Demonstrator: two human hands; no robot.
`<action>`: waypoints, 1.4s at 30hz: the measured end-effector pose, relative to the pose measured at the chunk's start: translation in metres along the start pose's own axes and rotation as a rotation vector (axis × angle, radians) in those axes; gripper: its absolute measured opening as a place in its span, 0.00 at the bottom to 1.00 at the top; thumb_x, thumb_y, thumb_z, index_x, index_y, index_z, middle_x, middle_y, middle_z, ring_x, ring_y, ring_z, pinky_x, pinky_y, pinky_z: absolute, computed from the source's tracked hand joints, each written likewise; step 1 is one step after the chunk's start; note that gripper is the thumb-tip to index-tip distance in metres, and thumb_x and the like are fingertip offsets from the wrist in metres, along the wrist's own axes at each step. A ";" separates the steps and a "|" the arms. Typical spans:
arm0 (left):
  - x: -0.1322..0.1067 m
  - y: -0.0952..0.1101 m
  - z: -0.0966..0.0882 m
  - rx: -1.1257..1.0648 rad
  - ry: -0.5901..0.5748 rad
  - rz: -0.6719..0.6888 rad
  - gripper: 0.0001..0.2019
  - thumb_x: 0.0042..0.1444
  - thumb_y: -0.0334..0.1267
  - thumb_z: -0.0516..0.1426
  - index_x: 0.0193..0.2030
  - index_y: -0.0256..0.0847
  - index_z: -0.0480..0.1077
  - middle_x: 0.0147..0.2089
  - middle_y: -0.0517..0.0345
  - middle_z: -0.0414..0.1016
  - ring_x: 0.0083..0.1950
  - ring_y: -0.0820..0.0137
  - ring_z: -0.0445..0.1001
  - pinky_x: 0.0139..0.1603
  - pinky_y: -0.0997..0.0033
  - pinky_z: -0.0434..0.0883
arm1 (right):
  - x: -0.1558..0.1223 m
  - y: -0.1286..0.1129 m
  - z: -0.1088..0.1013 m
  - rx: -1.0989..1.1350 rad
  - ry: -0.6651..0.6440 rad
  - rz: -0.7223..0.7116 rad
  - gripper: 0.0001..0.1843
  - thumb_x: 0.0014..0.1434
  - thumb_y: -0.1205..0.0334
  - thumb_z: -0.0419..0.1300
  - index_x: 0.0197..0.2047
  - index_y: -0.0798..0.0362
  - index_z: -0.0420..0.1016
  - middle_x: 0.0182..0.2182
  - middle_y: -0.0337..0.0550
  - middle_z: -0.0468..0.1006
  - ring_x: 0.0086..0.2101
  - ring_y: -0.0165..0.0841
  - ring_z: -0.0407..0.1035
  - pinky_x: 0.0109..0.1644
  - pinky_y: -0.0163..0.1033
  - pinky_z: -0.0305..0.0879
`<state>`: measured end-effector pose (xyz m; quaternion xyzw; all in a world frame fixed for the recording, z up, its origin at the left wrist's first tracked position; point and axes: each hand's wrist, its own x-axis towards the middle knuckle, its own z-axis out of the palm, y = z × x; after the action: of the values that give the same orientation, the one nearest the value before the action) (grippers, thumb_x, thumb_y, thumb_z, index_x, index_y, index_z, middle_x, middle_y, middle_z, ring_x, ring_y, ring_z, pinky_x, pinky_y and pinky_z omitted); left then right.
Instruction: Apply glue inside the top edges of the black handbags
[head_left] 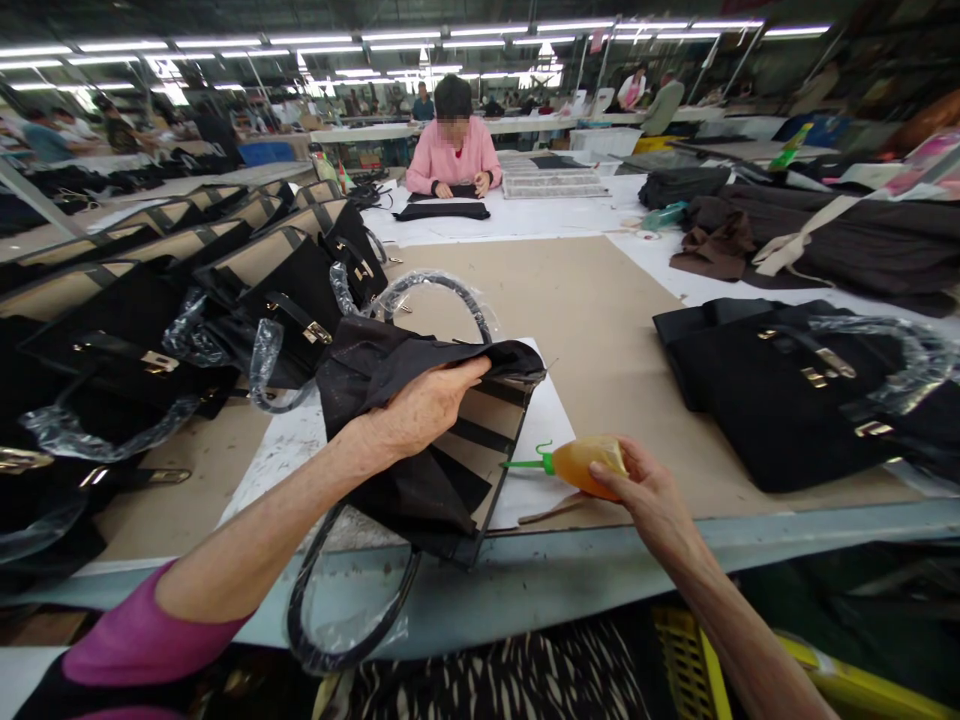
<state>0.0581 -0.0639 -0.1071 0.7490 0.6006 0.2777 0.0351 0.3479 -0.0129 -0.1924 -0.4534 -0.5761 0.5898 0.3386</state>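
Observation:
A black handbag (405,500) lies on its side at the table's front edge, its mouth facing right and its beige inner wall showing. My left hand (424,405) grips the dark lining (367,365) along the upper rim, fingers closed over the cloth. One plastic-wrapped handle (442,285) arches behind the bag; the other handle (345,650) hangs below the edge. In my right hand (637,480) is a squeeze bottle (589,465) of amber liquid, its green nozzle pointing left at the bag's edge. Whether the tip touches is hard to tell.
Several black handbags (277,290) stand in rows on the left. Flat black bags (765,400) are stacked at the right, with dark fabric (840,235) behind. Across the table a person in pink (457,160) handles black pieces. A yellow crate (686,660) sits below the edge.

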 end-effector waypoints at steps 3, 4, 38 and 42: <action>0.001 0.001 -0.001 0.025 -0.005 0.007 0.17 0.60 0.32 0.48 0.52 0.34 0.69 0.50 0.50 0.74 0.54 0.61 0.70 0.58 0.58 0.65 | -0.005 -0.002 0.001 -0.001 -0.031 0.018 0.24 0.49 0.48 0.67 0.44 0.53 0.69 0.37 0.44 0.75 0.41 0.46 0.68 0.43 0.45 0.68; 0.001 0.002 -0.001 0.031 -0.007 0.004 0.17 0.60 0.33 0.48 0.52 0.33 0.69 0.50 0.49 0.74 0.54 0.61 0.70 0.58 0.58 0.65 | -0.007 -0.003 0.001 0.002 -0.046 0.025 0.24 0.49 0.48 0.67 0.44 0.53 0.69 0.38 0.45 0.74 0.41 0.46 0.68 0.42 0.45 0.69; 0.003 0.004 0.000 -0.068 -0.061 -0.063 0.16 0.61 0.35 0.48 0.53 0.33 0.69 0.50 0.49 0.73 0.55 0.59 0.67 0.57 0.53 0.65 | -0.069 -0.006 0.010 0.278 -0.119 0.202 0.23 0.54 0.50 0.66 0.48 0.54 0.71 0.42 0.51 0.74 0.38 0.43 0.68 0.32 0.39 0.68; 0.003 0.003 0.001 -0.095 -0.076 -0.064 0.17 0.62 0.34 0.47 0.54 0.33 0.68 0.51 0.48 0.73 0.57 0.58 0.66 0.56 0.53 0.65 | -0.067 0.001 0.010 0.280 -0.064 0.244 0.24 0.51 0.48 0.67 0.47 0.54 0.72 0.41 0.50 0.73 0.38 0.44 0.68 0.32 0.40 0.69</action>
<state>0.0611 -0.0616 -0.1057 0.7369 0.6086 0.2759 0.1023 0.3633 -0.0786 -0.1842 -0.4493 -0.4398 0.7150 0.3059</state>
